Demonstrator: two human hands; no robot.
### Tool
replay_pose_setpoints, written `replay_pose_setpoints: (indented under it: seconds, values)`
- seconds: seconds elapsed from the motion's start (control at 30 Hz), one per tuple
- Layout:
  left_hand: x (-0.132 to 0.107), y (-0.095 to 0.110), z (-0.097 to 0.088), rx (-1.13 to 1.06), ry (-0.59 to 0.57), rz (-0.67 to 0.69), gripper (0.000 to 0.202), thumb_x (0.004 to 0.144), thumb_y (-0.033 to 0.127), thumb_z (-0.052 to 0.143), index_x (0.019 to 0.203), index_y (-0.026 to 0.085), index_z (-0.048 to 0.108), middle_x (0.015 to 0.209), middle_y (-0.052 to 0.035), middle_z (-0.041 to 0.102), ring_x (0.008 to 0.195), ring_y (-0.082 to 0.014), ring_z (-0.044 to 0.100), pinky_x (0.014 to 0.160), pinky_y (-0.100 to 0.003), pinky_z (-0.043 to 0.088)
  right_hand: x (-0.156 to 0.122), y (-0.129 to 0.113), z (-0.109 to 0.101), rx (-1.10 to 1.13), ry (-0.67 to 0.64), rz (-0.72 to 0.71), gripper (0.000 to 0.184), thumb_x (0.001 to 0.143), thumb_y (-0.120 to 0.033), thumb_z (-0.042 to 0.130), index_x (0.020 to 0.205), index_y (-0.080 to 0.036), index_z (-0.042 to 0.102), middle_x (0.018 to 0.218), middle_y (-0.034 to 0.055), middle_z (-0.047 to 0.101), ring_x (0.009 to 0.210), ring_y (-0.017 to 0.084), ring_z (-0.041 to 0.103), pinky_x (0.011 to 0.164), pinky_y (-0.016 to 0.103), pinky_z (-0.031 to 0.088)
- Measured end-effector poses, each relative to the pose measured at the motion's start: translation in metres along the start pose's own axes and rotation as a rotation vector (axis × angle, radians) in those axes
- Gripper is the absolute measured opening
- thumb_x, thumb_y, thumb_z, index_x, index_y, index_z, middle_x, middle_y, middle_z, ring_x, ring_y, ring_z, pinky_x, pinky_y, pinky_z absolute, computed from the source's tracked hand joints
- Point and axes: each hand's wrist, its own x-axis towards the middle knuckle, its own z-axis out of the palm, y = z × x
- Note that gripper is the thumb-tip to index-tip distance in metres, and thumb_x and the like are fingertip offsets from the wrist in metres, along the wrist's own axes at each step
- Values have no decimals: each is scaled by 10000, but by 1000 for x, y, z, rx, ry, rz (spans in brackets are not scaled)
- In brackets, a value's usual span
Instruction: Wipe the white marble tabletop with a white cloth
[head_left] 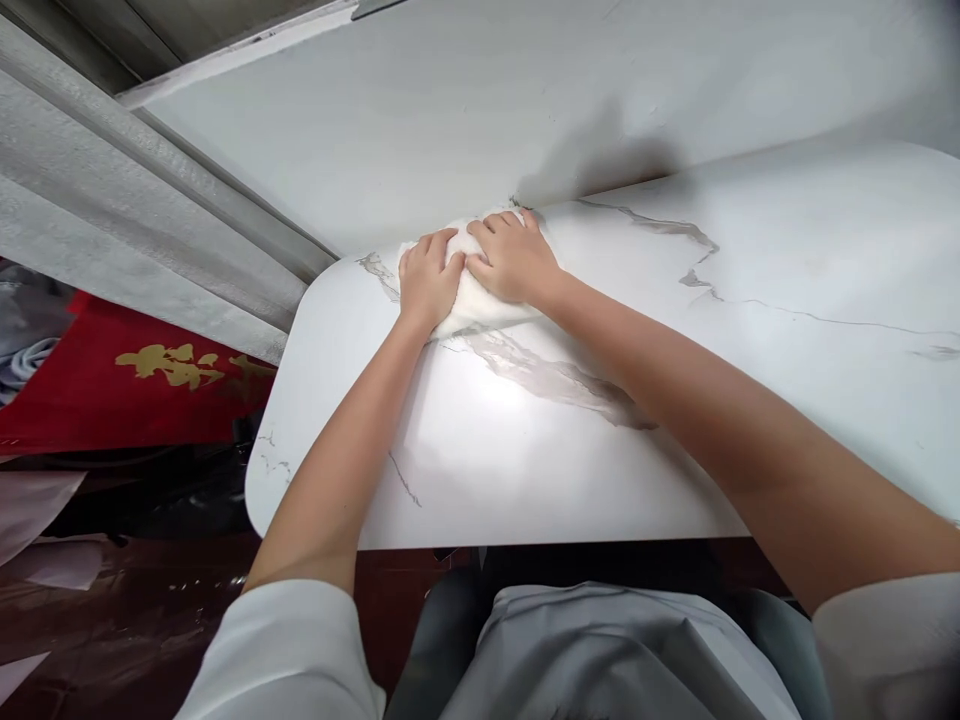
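Note:
Both arms reach forward across a white marble-patterned table point(675, 330). My left hand point(426, 278) and my right hand point(514, 258) press side by side on a white cloth point(480, 305) bunched at the table's far edge, against the wall. The fingers of both hands curl down over the cloth and grip it. Most of the cloth is hidden under the hands; only its front rim shows.
A pale wall point(450, 110) rises right behind the table. To the left, a grey ribbed panel point(112, 210) slants down, with a red fabric bearing gold characters point(150, 385) and dark clutter below. The table's rounded left corner point(259, 510) is near my left elbow.

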Motion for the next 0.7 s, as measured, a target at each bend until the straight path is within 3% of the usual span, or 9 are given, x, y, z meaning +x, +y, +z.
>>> replay_pose_setpoints:
  seconds: [0.37, 0.47, 0.7]
  values:
    - [44, -6, 14, -31, 9, 15, 374, 946, 259, 434, 1288, 275, 585, 1332, -70, 607, 1333, -286, 494, 1176, -459, 270, 33, 21, -1, -131, -20, 55, 378, 1003, -295, 300, 1248, -155, 550, 1244, 136, 594, 1247, 320, 457, 1088, 482, 318]
    - [44, -8, 14, -38, 13, 18, 365, 951, 261, 438, 1286, 283, 583, 1326, -64, 608, 1336, -279, 491, 1180, -463, 263, 33, 20, -2, -111, 2, 73, 380, 983, -288, 350, 1267, -152, 564, 1249, 115, 594, 1239, 300, 464, 1095, 474, 328]
    - [26, 1, 12, -43, 31, 16, 356, 961, 271, 432, 1282, 295, 584, 1364, -51, 602, 1355, -260, 475, 1195, -462, 250, 21, 20, -1, -18, -33, 54, 442, 972, -291, 323, 1332, -124, 519, 1328, 167, 539, 1268, 336, 421, 1079, 555, 284]
